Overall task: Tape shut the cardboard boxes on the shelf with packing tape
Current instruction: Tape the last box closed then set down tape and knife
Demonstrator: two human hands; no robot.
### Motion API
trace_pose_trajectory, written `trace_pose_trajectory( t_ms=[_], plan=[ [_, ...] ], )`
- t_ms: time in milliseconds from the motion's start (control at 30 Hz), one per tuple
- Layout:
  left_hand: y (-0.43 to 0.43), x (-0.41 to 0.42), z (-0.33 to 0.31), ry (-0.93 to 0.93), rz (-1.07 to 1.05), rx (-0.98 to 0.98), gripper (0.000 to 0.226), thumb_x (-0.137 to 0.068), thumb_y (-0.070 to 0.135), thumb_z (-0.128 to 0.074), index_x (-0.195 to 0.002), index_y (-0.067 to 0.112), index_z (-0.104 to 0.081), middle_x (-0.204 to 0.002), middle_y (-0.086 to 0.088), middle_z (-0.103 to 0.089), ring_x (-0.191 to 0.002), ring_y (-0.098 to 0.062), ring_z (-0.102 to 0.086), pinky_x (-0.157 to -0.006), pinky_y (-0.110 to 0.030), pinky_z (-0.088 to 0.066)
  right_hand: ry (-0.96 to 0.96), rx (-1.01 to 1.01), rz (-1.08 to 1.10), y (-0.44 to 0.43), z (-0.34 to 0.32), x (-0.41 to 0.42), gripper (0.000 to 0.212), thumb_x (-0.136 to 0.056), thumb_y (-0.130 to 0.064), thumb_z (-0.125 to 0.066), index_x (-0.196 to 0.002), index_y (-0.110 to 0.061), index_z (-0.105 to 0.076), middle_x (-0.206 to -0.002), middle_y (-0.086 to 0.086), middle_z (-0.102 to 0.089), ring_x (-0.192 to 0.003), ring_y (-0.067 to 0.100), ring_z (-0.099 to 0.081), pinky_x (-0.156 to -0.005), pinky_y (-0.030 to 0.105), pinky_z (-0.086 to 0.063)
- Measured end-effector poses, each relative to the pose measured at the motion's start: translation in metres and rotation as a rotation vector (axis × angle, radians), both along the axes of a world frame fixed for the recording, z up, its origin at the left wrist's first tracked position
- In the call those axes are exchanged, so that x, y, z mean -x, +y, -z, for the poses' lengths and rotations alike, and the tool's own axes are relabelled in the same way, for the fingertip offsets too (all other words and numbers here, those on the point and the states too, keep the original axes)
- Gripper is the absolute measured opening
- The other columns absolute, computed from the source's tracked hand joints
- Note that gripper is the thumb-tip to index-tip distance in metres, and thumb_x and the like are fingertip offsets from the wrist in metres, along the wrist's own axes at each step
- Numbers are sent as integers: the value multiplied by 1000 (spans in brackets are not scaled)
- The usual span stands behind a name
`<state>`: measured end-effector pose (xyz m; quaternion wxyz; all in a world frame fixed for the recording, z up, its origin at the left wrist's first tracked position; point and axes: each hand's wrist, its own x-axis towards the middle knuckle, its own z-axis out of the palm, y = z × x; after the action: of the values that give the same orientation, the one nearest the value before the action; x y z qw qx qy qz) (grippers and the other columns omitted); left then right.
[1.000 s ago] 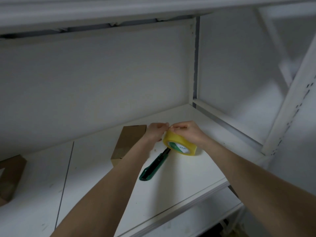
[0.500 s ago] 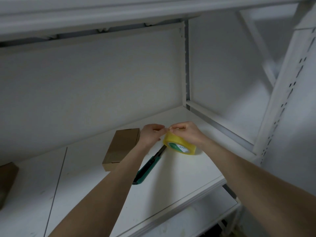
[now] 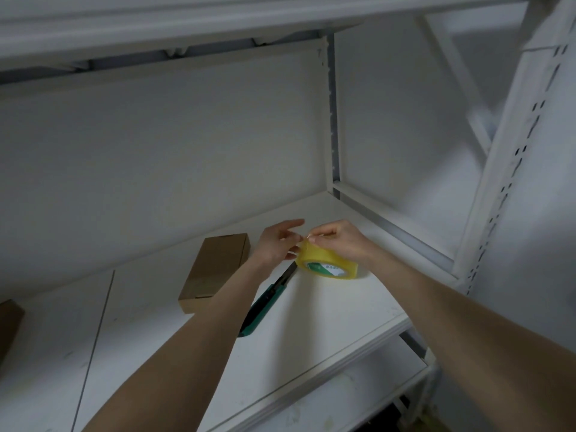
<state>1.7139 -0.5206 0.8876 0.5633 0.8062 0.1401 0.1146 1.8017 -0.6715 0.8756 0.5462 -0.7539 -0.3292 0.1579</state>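
Note:
A yellow roll of packing tape (image 3: 327,263) with a green and white core label leans on the white shelf (image 3: 327,313). My right hand (image 3: 339,241) curls over the roll's top and pinches at the tape edge. My left hand (image 3: 279,241) is right beside the roll on its left, fingers stretched out, tips touching the tape end by the right hand's fingertips. A flat brown cardboard box (image 3: 215,272) lies closed on the shelf just left of my left wrist. The corner of a second cardboard box (image 3: 9,322) shows at the left edge.
A green utility knife (image 3: 265,304) lies on the shelf under my left forearm, its blade end toward the tape roll. White shelf uprights (image 3: 511,169) stand at the right. A lower shelf (image 3: 343,400) shows below the front edge.
My left hand's fingers have straightened out from a pinch at the tape end. The view has shifted to the right, so the boxes sit further left in the frame.

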Motion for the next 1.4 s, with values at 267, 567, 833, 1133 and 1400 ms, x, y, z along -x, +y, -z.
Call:
trace_pose_trajectory(
  t_ms=[267,567,833,1133,1400],
  plan=[
    [9,-7,-7,1,-31,-581,7,-86,22,-69,-89,19,-75,-102,-2,-62,-89,-17,-60,-78,-27,-47,-29,107,-10,0,-4,3,10,-87,-26,-72,-97,-26,-75,-101,-5,-70,-100,10,-63,-85,20,-47],
    [6,0,-10,54,47,-776,20,-94,16,-55,-104,5,-68,-107,-8,-68,-97,-19,-61,-73,-15,-38,-297,414,158,2,-10,4,7,-80,-51,-68,-84,-45,-67,-114,-10,-67,-107,16,-61,-84,28,-47],
    [5,-1,-4,61,42,-482,19,-94,4,-48,-104,3,-64,-81,-1,-62,-76,-15,-58,-81,-31,-52,-322,333,135,1,7,8,28,-87,-36,-64,-114,-34,-64,-117,-2,-66,-111,21,-57,-87,30,-43],
    [-6,-7,-2,160,25,46,51,-95,2,-43,-144,9,-33,-84,-4,-53,-73,-13,-50,-64,-22,-46,-372,265,108,-1,7,12,34,-90,-22,-59,-119,-38,-54,-125,-1,-43,-111,23,-55,-99,40,-43],
    [-4,-12,-2,363,15,422,20,-94,-6,-39,-82,4,-51,-66,-9,-44,-54,-14,-39,-44,-23,-38,-422,313,75,1,6,12,14,-89,-31,-66,-101,-33,-72,-117,-5,-44,-111,15,-53,-94,31,-40]
  ],
)
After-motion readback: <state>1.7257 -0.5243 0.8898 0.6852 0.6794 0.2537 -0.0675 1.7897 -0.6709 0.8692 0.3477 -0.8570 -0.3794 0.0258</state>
